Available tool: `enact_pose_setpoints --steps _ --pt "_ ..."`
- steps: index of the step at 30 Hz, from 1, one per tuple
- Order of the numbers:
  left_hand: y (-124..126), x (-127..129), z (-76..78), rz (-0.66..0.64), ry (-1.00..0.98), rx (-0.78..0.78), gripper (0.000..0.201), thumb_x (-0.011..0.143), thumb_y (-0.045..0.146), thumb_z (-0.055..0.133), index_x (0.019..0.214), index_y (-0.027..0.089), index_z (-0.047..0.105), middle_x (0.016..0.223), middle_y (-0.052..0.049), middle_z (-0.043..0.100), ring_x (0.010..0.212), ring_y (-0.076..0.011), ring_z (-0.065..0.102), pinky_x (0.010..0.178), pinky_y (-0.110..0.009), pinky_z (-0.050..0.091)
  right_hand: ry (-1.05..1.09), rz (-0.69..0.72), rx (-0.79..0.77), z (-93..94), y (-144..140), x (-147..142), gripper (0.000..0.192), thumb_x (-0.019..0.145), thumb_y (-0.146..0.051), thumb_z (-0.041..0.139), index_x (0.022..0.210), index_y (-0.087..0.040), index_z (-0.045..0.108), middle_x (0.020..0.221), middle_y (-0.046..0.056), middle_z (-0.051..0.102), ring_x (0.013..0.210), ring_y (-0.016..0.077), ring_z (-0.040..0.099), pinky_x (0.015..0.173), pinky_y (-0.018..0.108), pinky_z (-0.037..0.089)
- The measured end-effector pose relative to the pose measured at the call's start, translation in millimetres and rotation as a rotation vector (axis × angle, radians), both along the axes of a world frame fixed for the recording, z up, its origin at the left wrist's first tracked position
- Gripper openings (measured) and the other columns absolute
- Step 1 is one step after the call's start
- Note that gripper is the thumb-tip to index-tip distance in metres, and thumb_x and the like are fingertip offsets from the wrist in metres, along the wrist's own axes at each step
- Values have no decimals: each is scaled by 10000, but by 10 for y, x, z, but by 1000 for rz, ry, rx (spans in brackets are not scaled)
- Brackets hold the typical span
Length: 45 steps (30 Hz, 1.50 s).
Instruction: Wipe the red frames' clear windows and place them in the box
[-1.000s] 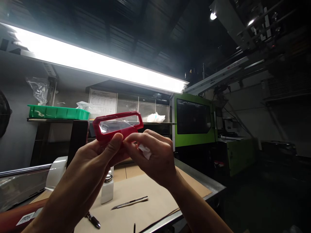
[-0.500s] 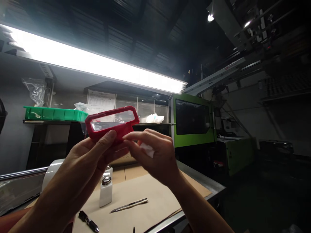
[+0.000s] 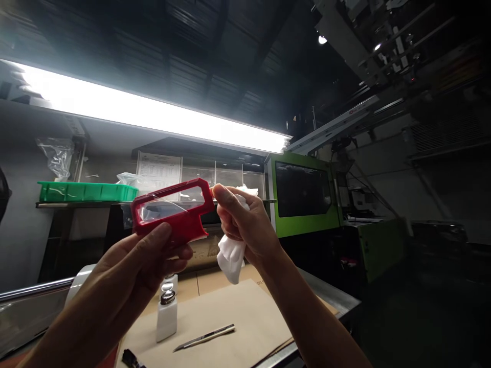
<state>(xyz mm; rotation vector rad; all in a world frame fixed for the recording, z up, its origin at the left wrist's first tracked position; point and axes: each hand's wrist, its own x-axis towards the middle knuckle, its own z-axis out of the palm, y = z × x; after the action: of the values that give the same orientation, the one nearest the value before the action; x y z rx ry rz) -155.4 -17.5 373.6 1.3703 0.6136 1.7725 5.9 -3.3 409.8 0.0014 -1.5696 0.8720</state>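
Note:
My left hand (image 3: 146, 255) grips a red plastic frame (image 3: 184, 228) by its lower edge, thumb in front, and holds it up above the bench. The frame has a long window-like opening and a notched lower right corner. Just right of it, my right hand (image 3: 245, 220) is closed around a crumpled white wipe (image 3: 231, 258), which hangs down below the fingers. The right thumb and index fingertip are at the frame's right end; whether they touch it I cannot tell. Below stand a white pump bottle (image 3: 166, 319) and a craft knife (image 3: 205, 337) lying flat.
Brown cardboard (image 3: 230, 306) covers the bench. A black pen (image 3: 131, 359) lies at its front left, partly cut off. On the shelf behind stands a green tray (image 3: 88, 192). A green machine (image 3: 303, 194) stands to the right, and a bright tube light (image 3: 153, 110) hangs overhead.
My right hand has moved from the frame's lower edge up to its right end, and more of the wipe now shows. The camera view has tilted up slightly.

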Motion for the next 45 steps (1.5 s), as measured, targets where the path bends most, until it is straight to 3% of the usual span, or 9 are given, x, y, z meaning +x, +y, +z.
enact_pose_setpoints --steps 11,17,21,25,30,36,40,45 --pt "-52 -14 10 -119 90 47 196 683 385 749 790 225 717 627 0 703 586 -119 643 555 -131 542 -18 47 -54 19 -27 42 171 748 -315 686 731 -153 634 451 -108 415 344 4 235 324 192 126" --pt "-72 -18 17 -137 88 84 180 682 386 752 769 232 715 606 8 709 580 -116 654 534 -114 535 -6 161 -79 11 9 22 166 772 -285 661 709 -145 598 453 -106 407 339 -1 240 324 180 134" --pt "-116 -7 100 -122 144 120 180 714 372 729 825 231 716 638 7 719 592 -112 661 544 -121 539 13 207 -107 18 57 -18 167 762 -286 658 702 -150 582 442 -113 382 335 -2 220 327 177 120" --pt "-209 79 272 -62 172 203 281 640 406 772 822 195 737 637 -21 726 577 -140 674 535 -160 560 36 184 -134 56 77 -61 130 700 -222 653 641 -164 554 422 -115 374 336 1 218 334 180 110" --pt "-284 174 417 5 172 273 304 627 363 783 896 226 741 742 -21 756 611 -143 686 553 -177 574 96 133 -111 124 57 -101 246 600 -214 662 497 -181 441 402 -109 385 329 0 228 335 187 108" --pt "-330 218 466 17 239 307 281 691 380 733 943 256 730 851 -18 761 666 -135 683 585 -180 573 149 75 -133 173 -6 -141 85 548 -213 617 577 -180 544 389 -118 382 326 7 238 338 185 110" --pt "-358 205 475 25 247 318 304 690 401 729 963 269 722 876 -16 758 685 -134 678 591 -181 573 170 60 -133 181 -27 -150 149 539 -241 643 665 -174 600 404 -123 376 335 8 229 341 181 113" --pt "-351 188 485 33 233 311 305 679 402 738 948 259 724 853 -14 757 682 -141 685 595 -188 580 180 67 -101 176 -5 -167 201 555 -267 717 592 -181 539 407 -120 356 336 11 213 338 190 104"
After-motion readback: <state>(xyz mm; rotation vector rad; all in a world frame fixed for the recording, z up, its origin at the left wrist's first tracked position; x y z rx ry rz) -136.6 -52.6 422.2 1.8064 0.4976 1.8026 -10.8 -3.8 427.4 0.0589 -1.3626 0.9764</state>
